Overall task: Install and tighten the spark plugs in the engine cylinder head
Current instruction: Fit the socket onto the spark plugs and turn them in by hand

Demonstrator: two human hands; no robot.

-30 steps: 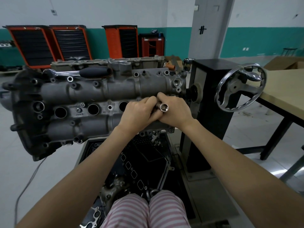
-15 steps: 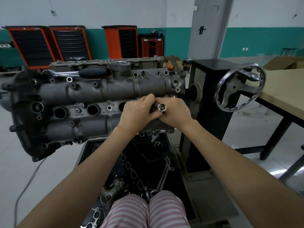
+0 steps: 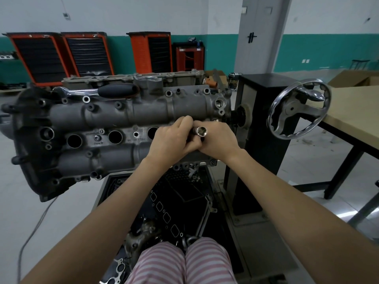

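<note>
You look to be hand-starting a plug at the right end of the grey cast-aluminium cylinder head (image 3: 123, 119); three wells to the left sit open. Left hand (image 3: 174, 140) and right hand (image 3: 218, 140), both curled, grip the chrome socket (image 3: 201, 131) between them. Next: fit the black-handled ratchet (image 3: 98, 91) lying on top of the head.

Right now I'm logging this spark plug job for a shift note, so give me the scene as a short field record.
workpiece: engine cylinder head on a stand, three open plug wells showing
tool in use: socket, open end facing the camera
left hand: fingers curled round the socket's shaft
right hand: gripping the same tool beside it
spare tool: ratchet wrench lying on top of the head
stand control: handwheel, untouched
</note>
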